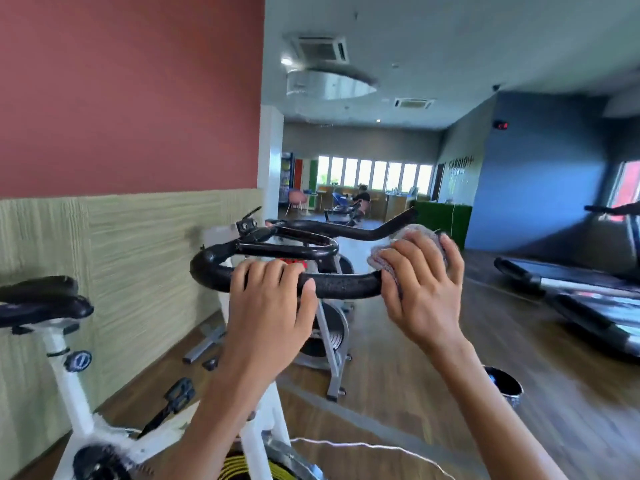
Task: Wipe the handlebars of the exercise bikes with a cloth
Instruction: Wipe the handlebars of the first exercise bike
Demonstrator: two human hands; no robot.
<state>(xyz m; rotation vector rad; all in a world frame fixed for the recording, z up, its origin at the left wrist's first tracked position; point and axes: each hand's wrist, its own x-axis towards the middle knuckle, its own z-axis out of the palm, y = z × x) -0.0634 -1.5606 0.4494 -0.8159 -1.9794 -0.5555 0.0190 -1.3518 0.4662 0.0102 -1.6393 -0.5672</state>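
Observation:
The black padded handlebar point(343, 287) of a white exercise bike point(74, 386) runs across the middle of the view. My left hand point(273, 299) grips its near bar from above. My right hand point(424, 282) holds a grey cloth point(384, 259) wrapped around the right end of the same bar. The bar's far arm point(346, 230) curves away behind the cloth.
The bike's black saddle point(38, 301) is at the left beside a green-panelled wall. A second grey bike point(329, 337) stands just behind the handlebar. Treadmills point(571, 292) line the right side. A dark bucket point(504, 384) sits on the wooden floor under my right arm.

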